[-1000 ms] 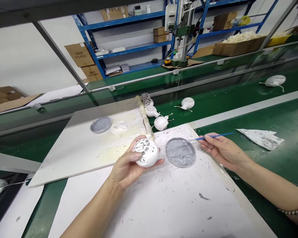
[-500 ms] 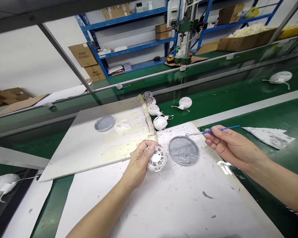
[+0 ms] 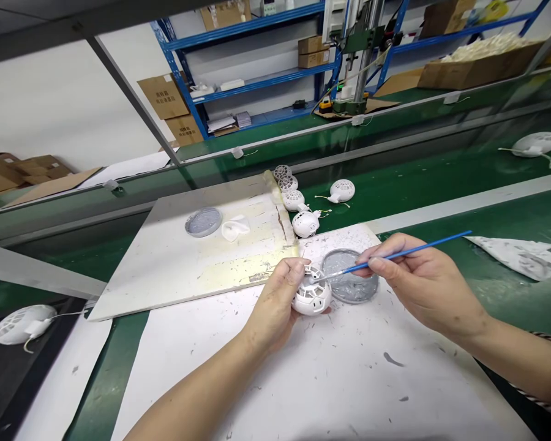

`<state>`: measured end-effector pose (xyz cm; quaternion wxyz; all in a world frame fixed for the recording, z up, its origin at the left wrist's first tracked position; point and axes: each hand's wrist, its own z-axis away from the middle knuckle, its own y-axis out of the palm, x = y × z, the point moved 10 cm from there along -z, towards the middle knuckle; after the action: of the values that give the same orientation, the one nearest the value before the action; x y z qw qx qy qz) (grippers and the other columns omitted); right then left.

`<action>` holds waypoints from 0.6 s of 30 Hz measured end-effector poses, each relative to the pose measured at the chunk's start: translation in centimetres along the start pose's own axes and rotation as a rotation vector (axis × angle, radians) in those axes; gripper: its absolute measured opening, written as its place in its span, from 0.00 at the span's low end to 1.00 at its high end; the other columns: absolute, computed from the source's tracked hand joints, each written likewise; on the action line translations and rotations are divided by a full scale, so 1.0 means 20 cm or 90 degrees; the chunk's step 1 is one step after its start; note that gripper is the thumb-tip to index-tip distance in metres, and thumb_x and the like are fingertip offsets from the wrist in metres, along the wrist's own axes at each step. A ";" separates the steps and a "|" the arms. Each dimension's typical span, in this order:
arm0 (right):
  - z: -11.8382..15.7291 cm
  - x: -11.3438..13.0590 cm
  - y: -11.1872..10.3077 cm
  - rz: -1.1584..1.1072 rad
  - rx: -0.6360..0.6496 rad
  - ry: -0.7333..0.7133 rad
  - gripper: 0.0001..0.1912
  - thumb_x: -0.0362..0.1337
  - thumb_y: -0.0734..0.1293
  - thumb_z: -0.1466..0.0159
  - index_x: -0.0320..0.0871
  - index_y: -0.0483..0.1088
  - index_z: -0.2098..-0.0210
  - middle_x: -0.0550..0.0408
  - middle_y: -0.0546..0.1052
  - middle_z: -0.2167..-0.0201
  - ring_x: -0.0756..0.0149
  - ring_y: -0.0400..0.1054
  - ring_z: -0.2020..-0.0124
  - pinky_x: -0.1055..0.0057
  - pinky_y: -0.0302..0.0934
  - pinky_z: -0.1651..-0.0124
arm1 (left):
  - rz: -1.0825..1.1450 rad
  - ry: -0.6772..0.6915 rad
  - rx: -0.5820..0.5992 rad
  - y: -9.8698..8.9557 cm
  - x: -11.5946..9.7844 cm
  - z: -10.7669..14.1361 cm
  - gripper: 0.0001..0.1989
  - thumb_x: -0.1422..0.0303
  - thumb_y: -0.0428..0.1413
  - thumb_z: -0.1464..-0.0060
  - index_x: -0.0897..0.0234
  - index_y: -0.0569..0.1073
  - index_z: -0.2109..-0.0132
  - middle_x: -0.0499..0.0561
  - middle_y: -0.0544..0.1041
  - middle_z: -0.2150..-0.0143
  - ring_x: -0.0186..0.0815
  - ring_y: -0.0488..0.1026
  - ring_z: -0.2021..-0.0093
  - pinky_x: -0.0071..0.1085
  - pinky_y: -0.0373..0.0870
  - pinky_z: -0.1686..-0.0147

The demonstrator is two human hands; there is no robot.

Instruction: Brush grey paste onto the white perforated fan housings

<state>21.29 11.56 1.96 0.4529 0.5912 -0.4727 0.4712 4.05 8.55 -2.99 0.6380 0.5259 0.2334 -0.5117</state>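
The left hand (image 3: 275,300) grasps a white vented round housing (image 3: 312,304), thumb on its upper left rim and fingers beneath, above the white paper sheet (image 3: 340,373) and just beside the grey paste dish (image 3: 356,301). The housing is held with its slotted face up, presumably to give the tool access. The right hand (image 3: 417,288) grips a blue-handled brush (image 3: 422,246) like a pen, likely for fine control, its tip at the slots. The dish sits near the sheet's far right corner, probably to keep the reach short. Beyond the sheet's far left edge lies a white board (image 3: 151,275); a second paste dish (image 3: 203,222) and a white cloth-like piece (image 3: 236,228) rest toward its far edge. More vented housings (image 3: 306,224) line its right edge. The brush tip's contact with the slots is hard to make out; most left fingers are hidden under the housing. The hand and brush cover part of the near dish, and the right forearm is cut off at the frame edge.
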 end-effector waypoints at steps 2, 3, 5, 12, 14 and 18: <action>0.01 0.03 0.01 0.036 0.003 -0.021 0.06 0.41 0.74 0.42 0.47 0.74 0.70 0.56 0.79 0.68 0.68 0.77 0.67 0.73 0.73 0.62 | 0.001 -0.006 0.018 0.01 0.00 0.01 0.22 0.51 0.59 0.48 0.61 0.67 0.54 0.50 0.74 0.60 0.36 0.75 0.64 0.41 0.77 0.62; 0.01 0.05 0.01 0.057 0.003 -0.034 0.06 0.40 0.73 0.42 0.47 0.74 0.71 0.56 0.79 0.68 0.67 0.77 0.68 0.73 0.73 0.63 | 0.000 -0.009 0.026 0.02 0.01 0.01 0.21 0.52 0.60 0.48 0.60 0.66 0.54 0.51 0.74 0.60 0.36 0.75 0.64 0.41 0.77 0.61; 0.02 0.09 0.02 0.099 0.000 -0.062 0.05 0.40 0.73 0.41 0.47 0.75 0.71 0.55 0.79 0.69 0.67 0.76 0.68 0.74 0.73 0.65 | -0.009 -0.019 0.038 0.02 0.01 0.02 0.21 0.56 0.62 0.49 0.60 0.66 0.53 0.51 0.75 0.60 0.36 0.75 0.63 0.41 0.76 0.59; 0.07 0.22 0.00 0.215 -0.009 -0.179 0.03 0.37 0.71 0.40 0.50 0.75 0.70 0.56 0.79 0.69 0.64 0.75 0.66 0.72 0.74 0.65 | -0.014 0.011 0.038 0.01 -0.01 0.01 0.19 0.67 0.65 0.53 0.60 0.67 0.55 0.49 0.74 0.61 0.32 0.72 0.65 0.31 0.71 0.63; 0.10 0.28 -0.04 0.246 -0.038 -0.230 0.03 0.35 0.71 0.40 0.51 0.74 0.69 0.57 0.79 0.69 0.65 0.75 0.66 0.71 0.74 0.65 | -0.028 0.040 0.018 -0.01 -0.03 0.01 0.19 0.68 0.65 0.54 0.61 0.67 0.57 0.48 0.74 0.63 0.30 0.71 0.67 0.27 0.69 0.67; 0.15 0.37 -0.14 0.261 -0.085 -0.289 0.05 0.31 0.70 0.40 0.50 0.74 0.67 0.59 0.79 0.68 0.69 0.74 0.69 0.75 0.73 0.67 | -0.082 0.120 -0.007 -0.06 -0.07 0.02 0.17 0.69 0.64 0.52 0.60 0.67 0.56 0.47 0.73 0.60 0.28 0.69 0.68 0.25 0.67 0.69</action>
<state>25.16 8.11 8.51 0.2690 0.5427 -0.7009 0.3766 2.41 8.88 -2.21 0.5819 0.5522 0.3285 -0.4985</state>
